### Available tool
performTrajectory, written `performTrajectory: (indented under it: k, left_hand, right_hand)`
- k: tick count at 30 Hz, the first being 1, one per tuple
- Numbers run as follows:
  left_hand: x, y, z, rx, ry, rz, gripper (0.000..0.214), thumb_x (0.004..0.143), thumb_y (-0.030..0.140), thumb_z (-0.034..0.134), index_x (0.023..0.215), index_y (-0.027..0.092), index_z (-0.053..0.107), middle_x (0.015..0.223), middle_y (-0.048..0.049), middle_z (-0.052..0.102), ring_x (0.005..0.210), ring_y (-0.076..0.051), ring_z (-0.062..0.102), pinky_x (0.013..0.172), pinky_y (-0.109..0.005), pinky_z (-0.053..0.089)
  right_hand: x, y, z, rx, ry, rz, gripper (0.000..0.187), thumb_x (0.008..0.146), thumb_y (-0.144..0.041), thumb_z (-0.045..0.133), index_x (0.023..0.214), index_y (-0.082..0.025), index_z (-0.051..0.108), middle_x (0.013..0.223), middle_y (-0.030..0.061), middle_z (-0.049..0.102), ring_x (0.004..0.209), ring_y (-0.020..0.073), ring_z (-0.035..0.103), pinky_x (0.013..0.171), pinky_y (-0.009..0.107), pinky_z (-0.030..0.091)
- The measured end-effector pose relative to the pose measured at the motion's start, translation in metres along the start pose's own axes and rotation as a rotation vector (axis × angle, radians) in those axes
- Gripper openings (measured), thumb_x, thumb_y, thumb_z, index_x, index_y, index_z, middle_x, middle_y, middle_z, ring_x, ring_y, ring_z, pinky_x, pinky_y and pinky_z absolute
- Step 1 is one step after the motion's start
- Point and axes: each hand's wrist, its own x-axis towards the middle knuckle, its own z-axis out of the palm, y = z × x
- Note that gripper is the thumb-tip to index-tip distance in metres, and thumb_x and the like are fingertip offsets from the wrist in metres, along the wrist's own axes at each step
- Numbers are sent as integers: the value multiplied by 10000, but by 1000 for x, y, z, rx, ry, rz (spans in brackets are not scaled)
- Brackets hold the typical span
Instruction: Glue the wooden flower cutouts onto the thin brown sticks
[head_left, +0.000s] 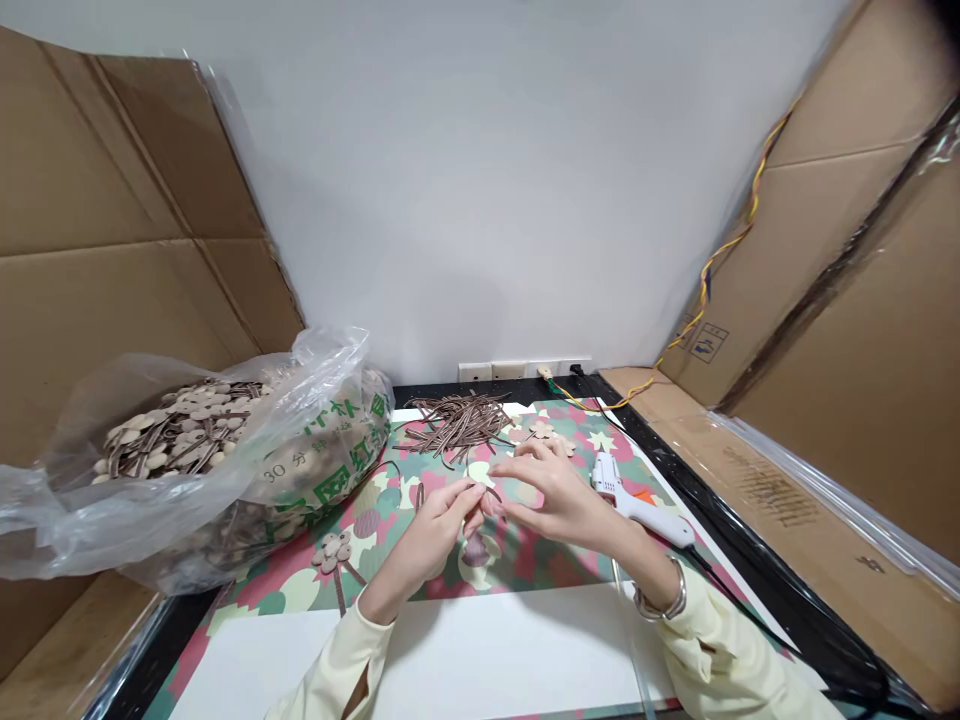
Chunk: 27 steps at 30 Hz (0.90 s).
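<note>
My left hand [433,532] is closed in a pinch over the camouflage-patterned mat [405,575], holding a thin dark-brown strip [493,494] whose end pokes out past the fingertips. Just right of it, my right hand [553,492] has its fingers curved and apart, near the strip's end; I see nothing held in it. Behind both hands lies a loose pile of brown strips [463,425]. Pale flower-shaped pieces [553,440] are partly hidden behind my right hand. A flower with a brown stem and leaf [332,552] lies left of my left wrist.
On the left stands a clear plastic bag [322,460] full of flower pieces. A white glue gun [645,510] lies to the right, its black cord running to the front right. Cardboard sheets [112,180] flank both sides. Sockets [508,371] and a yellow twisted wire [705,285] are at the wall.
</note>
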Motion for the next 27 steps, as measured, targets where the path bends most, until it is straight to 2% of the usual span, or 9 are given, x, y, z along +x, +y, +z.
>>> performTrajectory:
  k: [3, 6, 9, 13, 17, 20, 22, 25, 27]
  left_hand:
    - [1, -5, 4, -34, -21, -10, 318, 894, 383, 406, 674, 174, 500, 532, 57, 408, 500, -90, 361, 524, -210, 323]
    - [0, -8, 4, -27, -29, -6, 300, 889, 379, 413, 707, 174, 533, 593, 35, 484, 564, -107, 447, 561, -213, 364]
    - [-1, -11, 1, -25, -20, -1, 296, 891, 393, 419, 767, 171, 569, 701, 9, 581, 661, -125, 531, 650, -230, 406]
    - [-1, -18, -1, -26, -20, 51, 231, 853, 383, 518, 824, 171, 605, 845, -21, 614, 772, -139, 564, 705, -237, 428]
    - [0, -24, 1, -10, 8, 176, 246, 833, 374, 558, 748, 159, 640, 1026, -67, 584, 1028, -195, 524, 834, -260, 413]
    - [-2, -23, 4, -64, 29, 82, 260, 824, 411, 563, 818, 161, 635, 864, -39, 598, 773, -142, 576, 666, -234, 437]
    - [-4, -22, 7, -112, 31, 8, 280, 824, 431, 556, 865, 162, 625, 751, -8, 593, 602, -100, 538, 550, -209, 403]
    - [-4, -20, 9, -151, 27, 1, 312, 820, 445, 552, 846, 146, 636, 733, -21, 621, 618, -109, 549, 538, -202, 402]
    - [-3, -21, 8, -162, 37, 3, 330, 817, 456, 548, 812, 137, 634, 736, -35, 639, 629, -119, 557, 544, -207, 415]
  right_hand:
    - [0, -5, 11, -44, 25, -10, 163, 886, -265, 512, 959, -224, 651, 849, 59, 651, 880, 214, 510, 822, 388, 323]
    - [0, -7, 17, -27, 40, 29, 221, 894, -163, 471, 874, -218, 684, 816, 58, 622, 796, 183, 519, 799, 363, 331]
    - [1, -6, 16, 63, 62, 93, 256, 898, -136, 461, 977, -242, 681, 833, 52, 622, 784, 174, 530, 822, 374, 329]
    - [1, -6, 16, 247, 42, 231, 259, 913, -218, 469, 1067, -285, 665, 839, 45, 636, 825, 190, 547, 849, 394, 360]
    - [1, -11, 21, 522, 8, 338, 300, 921, -357, 448, 1139, -270, 634, 1095, 76, 628, 1038, 219, 518, 893, 399, 405]
    - [2, -17, 26, 637, -26, 354, 340, 930, -409, 404, 1167, -285, 615, 1348, 49, 486, 1271, 226, 350, 1034, 447, 302]
    - [2, -19, 28, 641, -40, 386, 354, 936, -414, 382, 1186, -291, 599, 1408, 34, 415, 1325, 225, 271, 1066, 467, 258]
    - [1, -15, 26, 683, -82, 463, 392, 934, -394, 394, 1289, -270, 504, 1311, 75, 519, 1269, 223, 372, 1001, 433, 370]
    - [-1, -8, 17, 745, -189, 495, 426, 923, -381, 428, 1332, -262, 449, 1212, 83, 591, 1156, 212, 494, 917, 387, 450]
